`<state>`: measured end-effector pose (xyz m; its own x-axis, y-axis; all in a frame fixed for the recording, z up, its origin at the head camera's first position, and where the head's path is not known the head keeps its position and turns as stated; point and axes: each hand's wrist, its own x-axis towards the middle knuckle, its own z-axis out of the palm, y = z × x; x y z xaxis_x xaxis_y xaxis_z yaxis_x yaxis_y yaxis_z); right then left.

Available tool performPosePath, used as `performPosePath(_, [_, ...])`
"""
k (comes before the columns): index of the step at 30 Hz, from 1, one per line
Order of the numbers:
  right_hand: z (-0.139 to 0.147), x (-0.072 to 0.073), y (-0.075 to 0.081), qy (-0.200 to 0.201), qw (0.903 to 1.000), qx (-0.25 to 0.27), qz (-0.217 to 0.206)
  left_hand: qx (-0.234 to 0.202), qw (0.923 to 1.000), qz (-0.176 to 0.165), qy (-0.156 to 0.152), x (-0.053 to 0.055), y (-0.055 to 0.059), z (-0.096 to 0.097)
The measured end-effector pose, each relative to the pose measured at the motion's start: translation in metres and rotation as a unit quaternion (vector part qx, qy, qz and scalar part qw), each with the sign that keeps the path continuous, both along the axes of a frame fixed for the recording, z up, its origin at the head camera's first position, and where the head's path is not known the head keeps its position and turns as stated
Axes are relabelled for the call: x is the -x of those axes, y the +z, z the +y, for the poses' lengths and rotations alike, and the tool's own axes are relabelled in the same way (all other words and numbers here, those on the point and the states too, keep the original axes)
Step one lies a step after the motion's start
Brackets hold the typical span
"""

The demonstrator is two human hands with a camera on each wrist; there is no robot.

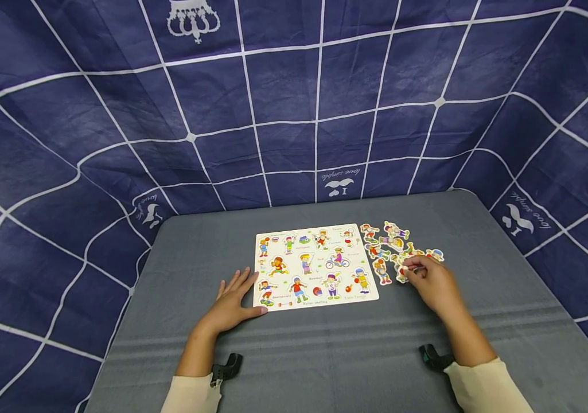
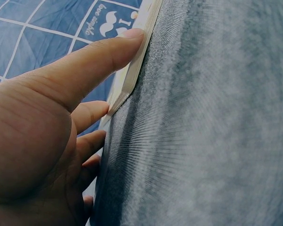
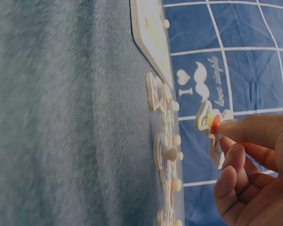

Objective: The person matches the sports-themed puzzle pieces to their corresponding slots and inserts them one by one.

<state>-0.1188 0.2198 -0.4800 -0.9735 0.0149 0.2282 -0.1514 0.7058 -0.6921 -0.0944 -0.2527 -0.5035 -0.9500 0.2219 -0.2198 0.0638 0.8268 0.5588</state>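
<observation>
We have the board [image 1: 319, 265] flat on the desk [image 1: 324, 355], roughly square to us and within reach of both sides; we judge it lies so to make all its pictured figures easy to read. Our left hand [image 1: 229, 306] is at its near left corner, fingers spread, thumb resting on the near edge and forefinger touching the left one; probably this light contact steadies the board without covering the figures.

Our right hand [image 1: 432, 283] is beyond the other side, its thumb and fingers pinching a small cut-out piece [image 3: 206, 117], which the right wrist view shows tilted and clear of the desk. The pinch takes little of it, likely so that its shape stays visible; we cannot tell whether the grip is on a knob or on the edge.

The loose pieces [image 1: 390, 244] lie in a cluster just beside the board's right edge, some overlapping, handy for the right hand. Knobs [image 3: 170, 154] stick up from several, presumably there to give fingers something to pinch.
</observation>
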Motion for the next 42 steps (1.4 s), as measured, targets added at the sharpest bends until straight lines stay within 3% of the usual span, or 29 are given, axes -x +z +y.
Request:
performPosePath(6, [-0.01, 0.006, 0.005, 0.016, 0.9997, 0.017, 0.002, 0.001, 1.0, 0.002, 0.0, 0.0, -0.001, 0.0])
performPosePath(22, [-0.035, 0.029, 0.009, 0.044, 0.999, -0.011, -0.003, -0.004, 1.0, 0.005, 0.0, -0.002, 0.002, 0.001])
performPosePath(42, [-0.068, 0.057, 0.016, 0.09, 0.9948, -0.036, 0.031, -0.009, 0.9999, 0.006, -0.001, -0.001, 0.0, 0.001])
